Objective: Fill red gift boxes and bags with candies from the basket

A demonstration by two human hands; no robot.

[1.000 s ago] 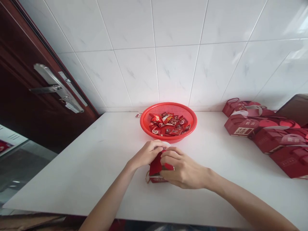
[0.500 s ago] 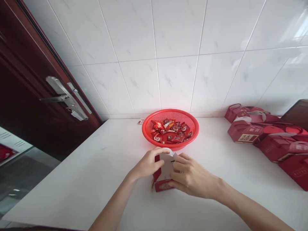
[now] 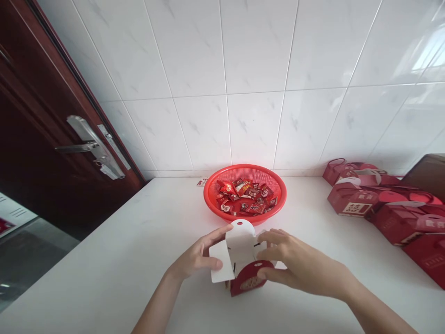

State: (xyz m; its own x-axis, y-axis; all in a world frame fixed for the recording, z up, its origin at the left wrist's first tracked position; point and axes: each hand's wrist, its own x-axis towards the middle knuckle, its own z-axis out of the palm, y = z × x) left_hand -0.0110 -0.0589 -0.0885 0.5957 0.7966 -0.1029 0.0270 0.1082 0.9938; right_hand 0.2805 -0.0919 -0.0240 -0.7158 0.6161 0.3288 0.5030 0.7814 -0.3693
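A small red box (image 3: pixel 247 281) with a white inside stands on the white table, its top flaps spread. My left hand (image 3: pixel 198 257) is at the left side, its thumb on the white side flap and its fingers behind it. At the right side my right hand (image 3: pixel 290 260) grips the box, thumb on the red front panel and fingers at the right flap. Just behind the box sits a red plastic basket (image 3: pixel 211 204) holding several red wrapped sweets (image 3: pixel 255 206).
Several red boxes with handles (image 3: pixel 352 199) stand at the right of the white table (image 3: pixel 139 260). A brown object (image 3: pixel 426 176) is behind them. A tiled wall (image 3: pixel 198 130) backs the table, and a dark red door (image 3: pixel 38 116) is at left.
The box's flaps have come apart, showing its white inside. My left hand has moved left and down to the side flap; my right hand has shifted right.
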